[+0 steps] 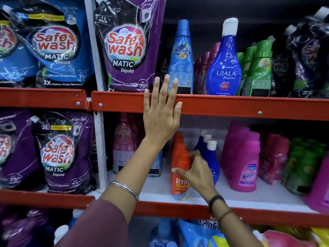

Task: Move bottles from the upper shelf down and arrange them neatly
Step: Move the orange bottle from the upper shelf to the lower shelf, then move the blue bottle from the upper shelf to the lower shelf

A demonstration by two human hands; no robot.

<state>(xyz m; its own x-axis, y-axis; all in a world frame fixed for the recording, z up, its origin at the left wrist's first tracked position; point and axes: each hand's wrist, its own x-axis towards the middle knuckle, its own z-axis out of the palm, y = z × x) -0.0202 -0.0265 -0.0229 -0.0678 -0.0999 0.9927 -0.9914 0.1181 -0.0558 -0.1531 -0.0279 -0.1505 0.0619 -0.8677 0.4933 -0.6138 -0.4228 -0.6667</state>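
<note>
Your right hand (195, 171) pinches the front orange Revive bottle (180, 175) on the lower shelf (249, 197), thumb across its face and fingers behind, apparently squaring it into its row beside the blue white-capped bottles (211, 157). Your left hand (160, 114), fingers spread and gripping nothing, rests flat on the red rail of the upper shelf (231, 106), likely steadying you. Just above its fingertips stands the light-blue bottle (181, 57), with the Ujala bottle (225, 68) beside it, both not yet moved down.
</note>
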